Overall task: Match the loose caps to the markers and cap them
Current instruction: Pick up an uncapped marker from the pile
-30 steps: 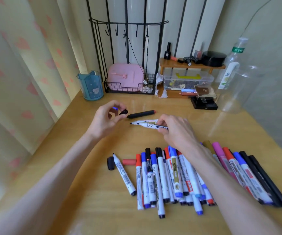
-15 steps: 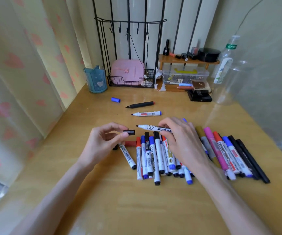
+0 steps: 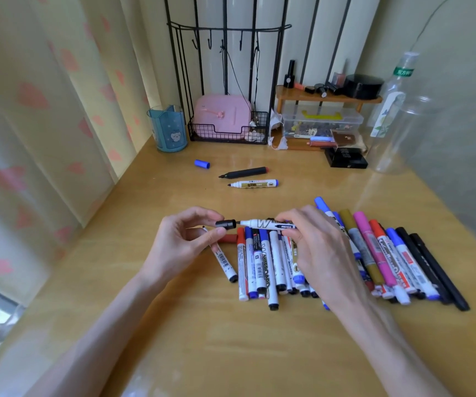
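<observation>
Black cap meets white marker above the desk (image 3: 173, 325)

The left hand (image 3: 179, 245) pinches a black cap (image 3: 225, 224) at the tip of a white marker (image 3: 262, 224) gripped by the right hand (image 3: 317, 253); a row of markers (image 3: 265, 265) lies beneath, a blue cap (image 3: 202, 163) farther back.

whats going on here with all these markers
A person is capping markers at a desk. The left hand pinches a black cap right at the nib of a white marker gripped by the right hand; it isn't pushed on yet. A pile of markers lies beneath. Farther back sit a blue cap, a black marker and a gold-labelled marker, both uncapped.
</observation>
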A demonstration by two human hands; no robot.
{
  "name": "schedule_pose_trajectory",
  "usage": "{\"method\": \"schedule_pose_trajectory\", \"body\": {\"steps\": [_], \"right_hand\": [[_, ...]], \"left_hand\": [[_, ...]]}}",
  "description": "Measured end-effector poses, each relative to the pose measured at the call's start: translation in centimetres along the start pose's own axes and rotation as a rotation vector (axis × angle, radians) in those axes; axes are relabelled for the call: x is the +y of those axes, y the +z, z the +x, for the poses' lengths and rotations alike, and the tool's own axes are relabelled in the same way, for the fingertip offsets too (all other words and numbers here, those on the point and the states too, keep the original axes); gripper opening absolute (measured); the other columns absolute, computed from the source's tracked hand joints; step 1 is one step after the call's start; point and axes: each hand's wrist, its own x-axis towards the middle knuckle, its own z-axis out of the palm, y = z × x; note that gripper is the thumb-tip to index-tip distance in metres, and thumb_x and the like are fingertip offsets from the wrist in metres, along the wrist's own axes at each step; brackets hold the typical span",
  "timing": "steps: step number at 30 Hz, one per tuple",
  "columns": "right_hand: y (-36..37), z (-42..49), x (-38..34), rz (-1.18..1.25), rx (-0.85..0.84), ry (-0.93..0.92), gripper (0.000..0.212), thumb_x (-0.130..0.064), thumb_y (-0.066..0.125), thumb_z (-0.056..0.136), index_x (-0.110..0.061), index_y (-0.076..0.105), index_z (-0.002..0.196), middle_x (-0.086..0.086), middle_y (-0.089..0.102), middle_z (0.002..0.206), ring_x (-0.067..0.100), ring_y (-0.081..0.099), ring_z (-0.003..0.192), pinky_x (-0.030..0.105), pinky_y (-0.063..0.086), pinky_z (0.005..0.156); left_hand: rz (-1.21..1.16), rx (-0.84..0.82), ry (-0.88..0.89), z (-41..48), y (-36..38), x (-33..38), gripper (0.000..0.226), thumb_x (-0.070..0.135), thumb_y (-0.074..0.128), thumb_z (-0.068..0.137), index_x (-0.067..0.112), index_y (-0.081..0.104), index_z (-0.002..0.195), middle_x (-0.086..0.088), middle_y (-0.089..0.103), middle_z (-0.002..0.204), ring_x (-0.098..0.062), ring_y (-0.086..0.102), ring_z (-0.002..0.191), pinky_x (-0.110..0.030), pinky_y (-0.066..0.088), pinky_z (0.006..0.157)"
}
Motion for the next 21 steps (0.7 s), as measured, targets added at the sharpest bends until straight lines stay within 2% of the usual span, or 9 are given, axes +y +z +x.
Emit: {"method": "schedule_pose_trajectory", "body": {"steps": [3,5,8,11,17,21], "right_hand": [[0.0,-0.2,-0.5,-0.017,-0.014,-0.026,0.032,-0.006,0.045,0.091,-0.016,0.065,0.113,-0.002,0.059,0.099,0.023,0.063,0.088,0.043,0.058,0.077],[-0.1,-0.3,-0.5,0.001,-0.037,-0.026,0.033,-0.01,0.043,0.091,-0.016,0.065,0.115,-0.002,0.059,0.1,0.025,0.063,0.089,0.044,0.058,0.078],[-0.1,-0.3,-0.2,-0.021,-0.044,-0.023,0.031,-0.008,0.048,0.09,-0.016,0.066,0.113,-0.004,0.059,0.1,0.022,0.061,0.089,0.044,0.056,0.077],[0.0,-0.4,-0.3,-0.014,-0.056,-0.029,0.029,-0.007,0.05,0.09,-0.015,0.066,0.113,-0.004,0.059,0.1,0.019,0.06,0.09,0.043,0.055,0.078],[0.5,-0.3,-0.1,0.003,-0.052,-0.052,0.017,-0.008,0.064,0.097,-0.016,0.067,0.112,-0.005,0.064,0.098,0.02,0.059,0.09,0.037,0.049,0.078],[0.9,-0.4,0.0,0.065,-0.04,-0.032,0.016,-0.003,0.068,0.095,-0.012,0.069,0.107,-0.006,0.07,0.093,0.017,0.061,0.087,0.035,0.05,0.074]], "left_hand": [[0.034,-0.027,0.016,-0.1,0.1,0.0,0.023,0.023,0.08,0.084,0.014,0.076,0.104,0.001,0.076,0.089,-0.017,0.068,0.061,-0.028,0.058,0.072],[0.123,-0.061,0.044,-0.2,0.2,0.1,0.024,0.023,0.077,0.089,0.015,0.077,0.111,0.01,0.077,0.087,-0.01,0.071,0.066,-0.022,0.055,0.073],[0.258,-0.116,0.093,-0.4,0.1,-0.1,0.024,0.027,0.072,0.095,0.018,0.077,0.117,0.013,0.079,0.101,-0.015,0.077,0.081,-0.035,0.061,0.08],[0.322,-0.156,0.124,-0.5,0.2,-0.1,0.021,0.025,0.072,0.097,0.021,0.076,0.117,0.009,0.079,0.1,-0.019,0.076,0.083,-0.043,0.06,0.08],[0.315,-0.116,0.151,-0.7,0.9,-0.2,0.017,0.022,0.07,0.099,0.022,0.077,0.115,0.002,0.079,0.091,-0.018,0.076,0.085,-0.043,0.059,0.081],[0.329,-0.116,0.221,-1.0,1.1,0.0,0.018,0.019,0.067,0.101,0.017,0.077,0.115,0.005,0.075,0.087,-0.019,0.073,0.082,-0.033,0.057,0.075]]}}
